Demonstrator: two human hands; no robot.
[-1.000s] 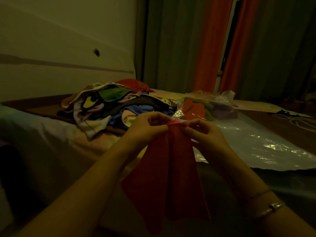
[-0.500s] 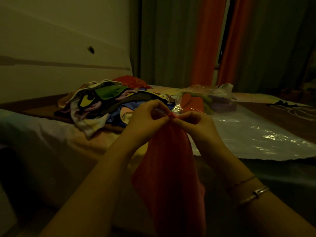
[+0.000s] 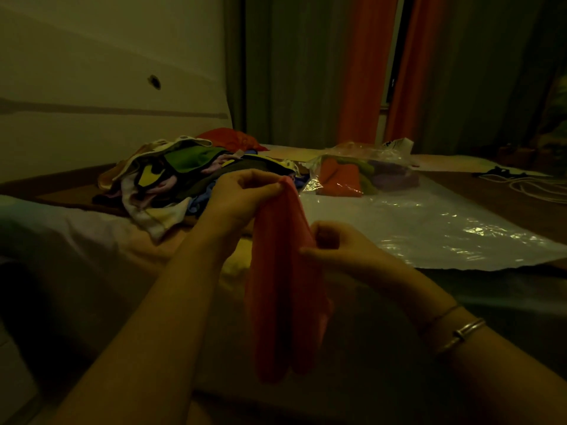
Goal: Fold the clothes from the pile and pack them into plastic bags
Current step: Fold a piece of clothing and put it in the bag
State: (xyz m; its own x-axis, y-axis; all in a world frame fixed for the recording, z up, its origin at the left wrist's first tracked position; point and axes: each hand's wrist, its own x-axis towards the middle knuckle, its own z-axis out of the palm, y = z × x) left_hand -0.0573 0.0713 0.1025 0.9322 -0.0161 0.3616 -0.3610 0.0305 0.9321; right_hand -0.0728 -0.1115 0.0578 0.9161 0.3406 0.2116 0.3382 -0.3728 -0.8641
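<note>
A red cloth [image 3: 285,289] hangs doubled lengthwise in front of me, above the bed's near edge. My left hand [image 3: 242,197] pinches its top corner between thumb and fingers. My right hand [image 3: 340,250] is lower, its fingers curled round the cloth's right edge about a third of the way down. Behind the hands lies the pile of mixed clothes [image 3: 184,176]. To its right stands a clear plastic bag [image 3: 362,173] holding folded red, green and purple pieces. An empty plastic bag [image 3: 429,228] lies flat in front of that one.
The bed [image 3: 92,237] runs across the view under a pale wall. Grey and orange curtains [image 3: 362,72] hang behind it. A white cord [image 3: 534,185] and a dark small item lie at the far right of the bed.
My right hand has left the top of the cloth and slid down its right edge. My left hand keeps the top corner. The cloth now hangs narrower and longer.
</note>
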